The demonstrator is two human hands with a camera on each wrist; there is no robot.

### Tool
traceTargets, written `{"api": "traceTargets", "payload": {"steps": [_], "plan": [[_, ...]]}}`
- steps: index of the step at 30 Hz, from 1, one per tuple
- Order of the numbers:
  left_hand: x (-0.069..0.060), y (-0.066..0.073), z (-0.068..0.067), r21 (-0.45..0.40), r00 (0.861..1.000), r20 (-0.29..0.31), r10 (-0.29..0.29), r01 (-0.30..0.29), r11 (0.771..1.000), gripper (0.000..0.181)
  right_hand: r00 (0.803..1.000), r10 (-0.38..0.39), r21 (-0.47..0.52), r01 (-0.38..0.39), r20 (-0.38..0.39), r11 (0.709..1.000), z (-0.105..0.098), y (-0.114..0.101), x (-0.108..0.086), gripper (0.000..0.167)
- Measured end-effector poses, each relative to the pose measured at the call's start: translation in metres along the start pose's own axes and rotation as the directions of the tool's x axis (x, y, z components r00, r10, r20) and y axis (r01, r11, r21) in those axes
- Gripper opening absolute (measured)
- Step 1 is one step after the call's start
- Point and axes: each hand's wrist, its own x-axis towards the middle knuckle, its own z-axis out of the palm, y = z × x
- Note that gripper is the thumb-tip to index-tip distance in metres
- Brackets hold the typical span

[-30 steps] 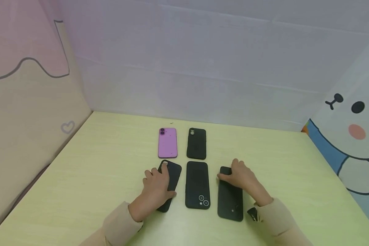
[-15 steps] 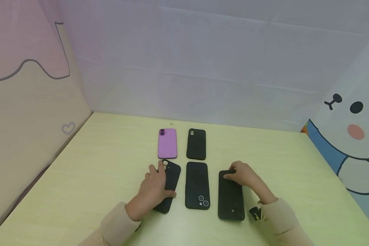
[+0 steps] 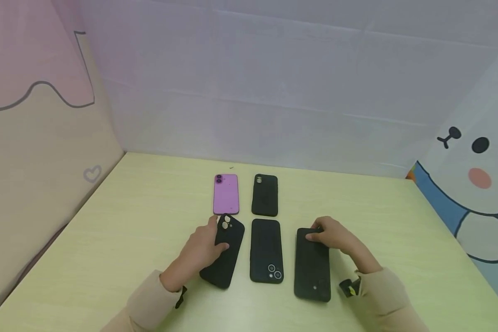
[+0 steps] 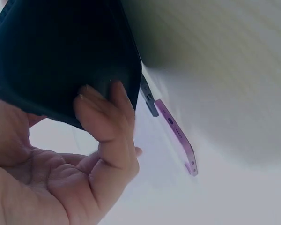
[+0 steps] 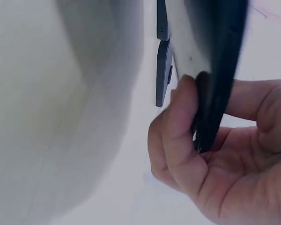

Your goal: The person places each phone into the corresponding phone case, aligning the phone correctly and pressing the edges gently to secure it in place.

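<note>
In the head view my left hand (image 3: 198,246) grips a black phone case (image 3: 225,258) by its edges, thumb on its back. Two pale camera holes show at the case's far end. From the left wrist view, my curled fingers reach under the case (image 4: 61,51) onto its dark, rimmed inner side. Over on the right, my right hand (image 3: 334,234) pinches the far end of a black phone (image 3: 312,267), its thumb on top. The right wrist view shows this phone (image 5: 225,61) raised off the table, with fingers beneath its glossy underside.
Between the hands lies a black phone (image 3: 266,251) with two ringed lenses at its near end. Farther back lie a purple phone (image 3: 226,196) and another black case or phone (image 3: 265,196). Printed cloth walls (image 3: 274,92) border the pale table (image 3: 157,203).
The left fingers have slid to the case's left edge, and its camera end is now uncovered. My right hand has taken hold of the right phone's far end and tipped it up.
</note>
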Motion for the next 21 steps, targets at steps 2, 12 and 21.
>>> {"api": "traceTargets", "payload": {"steps": [2, 12, 21], "plan": [[0.001, -0.001, -0.002, -0.016, 1.000, 0.001, 0.002, -0.002, 1.000, 0.071, 1.000, -0.009, 0.040, 0.008, 0.023, 0.999, -0.001, 0.001, -0.001, 0.024], [0.004, -0.004, -0.005, -0.092, 1.000, 0.015, -0.014, 0.015, 0.996, 0.055, 0.989, -0.018, 0.238, -0.018, 0.146, 0.971, -0.007, 0.009, 0.000, 0.023], [0.003, -0.003, -0.008, -0.140, 1.000, 0.001, 0.015, -0.015, 0.990, 0.050, 0.971, -0.074, 0.408, -0.026, 0.228, 0.913, -0.013, 0.012, 0.002, 0.026]]}}
